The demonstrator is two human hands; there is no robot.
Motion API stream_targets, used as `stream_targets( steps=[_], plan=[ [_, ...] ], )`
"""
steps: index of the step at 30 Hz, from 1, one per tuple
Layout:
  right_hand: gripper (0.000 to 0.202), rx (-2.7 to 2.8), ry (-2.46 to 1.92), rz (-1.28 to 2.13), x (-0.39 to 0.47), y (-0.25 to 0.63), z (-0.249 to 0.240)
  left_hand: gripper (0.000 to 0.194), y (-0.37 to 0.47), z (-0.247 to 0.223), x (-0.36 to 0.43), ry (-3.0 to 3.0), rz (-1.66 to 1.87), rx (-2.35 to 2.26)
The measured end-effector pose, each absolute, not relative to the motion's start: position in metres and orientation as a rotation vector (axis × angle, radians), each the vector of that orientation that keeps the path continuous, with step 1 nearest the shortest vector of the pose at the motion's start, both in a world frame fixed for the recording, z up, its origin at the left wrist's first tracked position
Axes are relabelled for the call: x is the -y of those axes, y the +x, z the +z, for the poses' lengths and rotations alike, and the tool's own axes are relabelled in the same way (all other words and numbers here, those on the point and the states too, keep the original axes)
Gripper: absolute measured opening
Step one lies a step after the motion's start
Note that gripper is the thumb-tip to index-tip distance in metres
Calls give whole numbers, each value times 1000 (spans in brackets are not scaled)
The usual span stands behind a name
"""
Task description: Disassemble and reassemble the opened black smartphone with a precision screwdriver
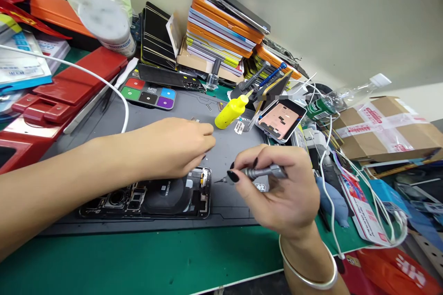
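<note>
An opened phone [166,196] lies on the grey mat [138,122], its inner parts showing. My left hand [183,145] is over the mat just above the phone's upper edge, fingers bent and pointing right; whether its fingertips hold anything is hidden. In my right hand [284,189] is a grey screwdriver [265,172], gripped between thumb and fingers. Its thin tip points left, a little right of the phone's right end. A yellow bottle [230,113] stands tilted in view beyond my left hand.
At the back are stacked orange boxes [224,20] and a black tool holder. A red metal device [83,71] occupies the left. To the right are a phone frame [282,120], white cables, a blue blower [334,200] and a taped carton [391,124].
</note>
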State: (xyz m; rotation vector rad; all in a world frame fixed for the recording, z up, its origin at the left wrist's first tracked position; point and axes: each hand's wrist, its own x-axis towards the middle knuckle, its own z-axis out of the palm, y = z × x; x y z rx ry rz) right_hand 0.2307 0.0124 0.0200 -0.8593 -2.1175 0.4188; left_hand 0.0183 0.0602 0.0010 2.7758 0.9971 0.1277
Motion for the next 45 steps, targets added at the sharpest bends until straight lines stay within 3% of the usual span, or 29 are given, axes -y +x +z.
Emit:
stream_targets(
  steps=[11,22,34,45],
  plan=[
    [28,1975,-963,334,-23,239,24,16,30,-8,-43,2628,286,-602],
    [26,1963,-961,345,-23,239,25,15,39,-23,-31,2968,477,-613],
    [25,2011,-957,366,-22,239,27,21,33,-12,-40,2827,304,-580],
    [23,2081,-977,284,-21,239,28,19,40,-10,-28,3009,402,-569]
  ],
)
